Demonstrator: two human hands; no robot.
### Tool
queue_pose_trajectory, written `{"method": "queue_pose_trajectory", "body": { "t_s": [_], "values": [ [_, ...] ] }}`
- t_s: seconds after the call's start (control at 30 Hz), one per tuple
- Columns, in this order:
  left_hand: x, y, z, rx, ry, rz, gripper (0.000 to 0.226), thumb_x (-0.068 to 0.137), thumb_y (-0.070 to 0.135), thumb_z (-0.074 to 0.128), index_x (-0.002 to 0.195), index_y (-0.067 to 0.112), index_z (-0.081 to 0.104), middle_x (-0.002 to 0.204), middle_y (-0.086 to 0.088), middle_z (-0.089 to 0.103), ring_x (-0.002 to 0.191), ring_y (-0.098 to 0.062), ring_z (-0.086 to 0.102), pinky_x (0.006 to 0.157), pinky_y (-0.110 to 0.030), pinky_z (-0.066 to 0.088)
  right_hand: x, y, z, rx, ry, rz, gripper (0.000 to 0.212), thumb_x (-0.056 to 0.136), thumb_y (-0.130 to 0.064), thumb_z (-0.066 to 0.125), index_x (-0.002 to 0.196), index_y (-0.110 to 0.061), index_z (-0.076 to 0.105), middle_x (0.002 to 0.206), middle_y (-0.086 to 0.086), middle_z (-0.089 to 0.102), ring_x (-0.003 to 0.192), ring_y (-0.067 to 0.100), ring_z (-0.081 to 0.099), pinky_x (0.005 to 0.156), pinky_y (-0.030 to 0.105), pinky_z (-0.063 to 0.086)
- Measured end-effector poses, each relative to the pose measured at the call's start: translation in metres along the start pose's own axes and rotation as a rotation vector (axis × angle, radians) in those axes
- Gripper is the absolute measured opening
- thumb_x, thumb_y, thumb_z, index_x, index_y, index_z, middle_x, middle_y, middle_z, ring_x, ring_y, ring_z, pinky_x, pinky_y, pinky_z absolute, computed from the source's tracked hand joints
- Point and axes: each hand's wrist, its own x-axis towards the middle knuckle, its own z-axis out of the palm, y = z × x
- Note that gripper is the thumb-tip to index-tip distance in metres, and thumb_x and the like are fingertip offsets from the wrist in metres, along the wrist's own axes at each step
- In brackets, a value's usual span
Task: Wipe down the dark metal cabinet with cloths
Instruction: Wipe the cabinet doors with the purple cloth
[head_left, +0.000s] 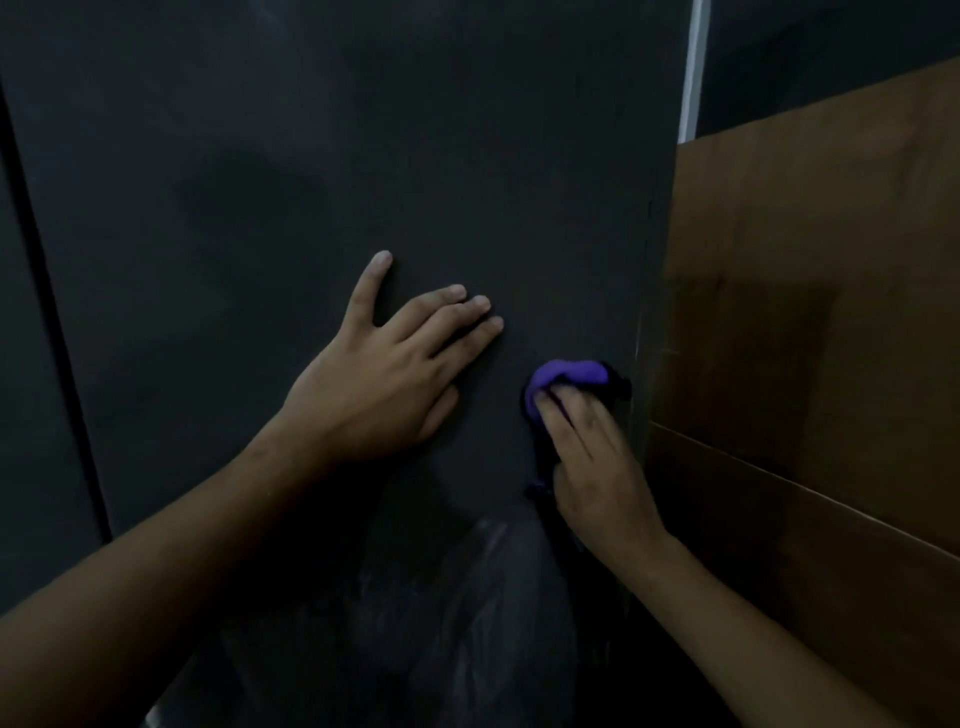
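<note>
Cabinet (363, 130) — left hand (379, 384) flat, right hand (592, 467) round purple cloth (566, 375)

Person's body, head view, dim lighting.
- left hand (379, 384): bare; five digits showing; nails short, rounded, pale tips catching light; knuckles and tendon lines showing across back.
- left forearm (156, 571): bare, running uncovered from wrist to lower-left frame edge, appearing broader toward edge.
- right hand (592, 467): bare; back showing with faint knuckle ridges; fingertips partly hidden.
- right forearm (753, 623): bare, running uncovered from wrist to lower-right frame edge.
- Low light blurring finer surface detail on both arms.
</note>
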Motion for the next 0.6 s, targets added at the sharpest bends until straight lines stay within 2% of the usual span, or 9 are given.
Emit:
{"method": "queue_pose_trajectory", "body": {
  "t_s": [0.1, 0.2, 0.27, 0.3, 0.4, 0.47, 0.53, 0.6],
  "values": [
    [0.0, 0.001, -0.001, 0.005, 0.004, -0.006, 0.061, 0.097, 0.041, 0.03, 0.154, 0.02, 0.036, 0.155, -0.003, 0.042, 0.143, -0.023, 0.039, 0.117, -0.067, 0.007, 0.008, 0.025, -0.018, -0.017, -0.041, -0.135, 0.056, 0.087, 0.0, 0.049, 0.143, -0.009, 0.047, 0.142, 0.014, 0.049, 0.126, 0.032, 0.05, 0.097, 0.053, 0.048],
    [0.0, 0.0, -0.001, 0.012, 0.006, -0.001, 0.062, 0.097, 0.042, 0.031, 0.154, 0.02, 0.036, 0.155, -0.003, 0.042, 0.143, -0.023, 0.039, 0.117, -0.067, 0.007, 0.053, 0.018, -0.03, 0.09, 0.057, 0.064, 0.075, 0.077, 0.012, 0.057, 0.149, -0.004, 0.041, 0.151, 0.016, 0.04, 0.14, 0.029, 0.037, 0.113, 0.05, 0.037],
    [0.0, 0.0, 0.0, 0.022, 0.01, 0.008, 0.062, 0.096, 0.042, 0.031, 0.154, 0.02, 0.037, 0.155, -0.003, 0.042, 0.143, -0.023, 0.039, 0.118, -0.066, 0.006, 0.076, 0.008, -0.028, 0.104, 0.139, 0.149, 0.076, 0.076, 0.015, 0.055, 0.149, -0.002, 0.041, 0.154, 0.018, 0.036, 0.143, 0.032, 0.033, 0.118, 0.048, 0.032],
    [-0.001, 0.0, 0.0, 0.027, 0.014, 0.007, 0.062, 0.096, 0.042, 0.032, 0.153, 0.021, 0.038, 0.155, -0.004, 0.042, 0.143, -0.023, 0.039, 0.118, -0.066, 0.006, 0.079, 0.006, -0.024, 0.102, 0.148, 0.131, 0.073, 0.078, 0.015, 0.053, 0.148, -0.001, 0.043, 0.153, 0.018, 0.038, 0.143, 0.034, 0.034, 0.117, 0.049, 0.033],
    [0.0, 0.001, 0.001, 0.033, 0.029, -0.002, 0.061, 0.096, 0.042, 0.033, 0.152, 0.021, 0.04, 0.155, -0.003, 0.043, 0.142, -0.023, 0.04, 0.118, -0.066, 0.008, 0.047, 0.021, -0.011, 0.062, 0.063, -0.094, 0.058, 0.085, 0.007, 0.046, 0.142, -0.005, 0.052, 0.143, 0.018, 0.051, 0.132, 0.037, 0.048, 0.105, 0.057, 0.043],
    [0.0, 0.001, 0.003, 0.035, 0.032, -0.006, 0.06, 0.096, 0.042, 0.033, 0.152, 0.02, 0.04, 0.155, -0.003, 0.043, 0.142, -0.023, 0.04, 0.117, -0.066, 0.009, 0.014, 0.036, -0.012, -0.005, -0.083, -0.276, 0.054, 0.088, 0.003, 0.046, 0.139, -0.011, 0.054, 0.138, 0.013, 0.057, 0.124, 0.033, 0.056, 0.097, 0.054, 0.048],
    [-0.001, 0.001, 0.004, 0.043, 0.021, 0.002, 0.06, 0.097, 0.042, 0.033, 0.153, 0.02, 0.039, 0.155, -0.004, 0.042, 0.143, -0.023, 0.04, 0.117, -0.067, 0.01, -0.002, 0.051, -0.022, -0.048, -0.189, -0.404, 0.054, 0.088, 0.002, 0.045, 0.138, -0.016, 0.055, 0.136, 0.007, 0.06, 0.121, 0.027, 0.057, 0.101, 0.049, 0.046],
    [-0.001, 0.001, 0.003, 0.046, 0.019, -0.001, 0.06, 0.097, 0.043, 0.033, 0.153, 0.02, 0.038, 0.155, -0.003, 0.042, 0.143, -0.023, 0.04, 0.117, -0.067, 0.01, 0.006, 0.065, -0.035, -0.062, -0.17, -0.424, 0.051, 0.089, 0.0, 0.043, 0.136, -0.017, 0.056, 0.134, 0.007, 0.059, 0.118, 0.025, 0.056, 0.103, 0.045, 0.043]
  ]
}}
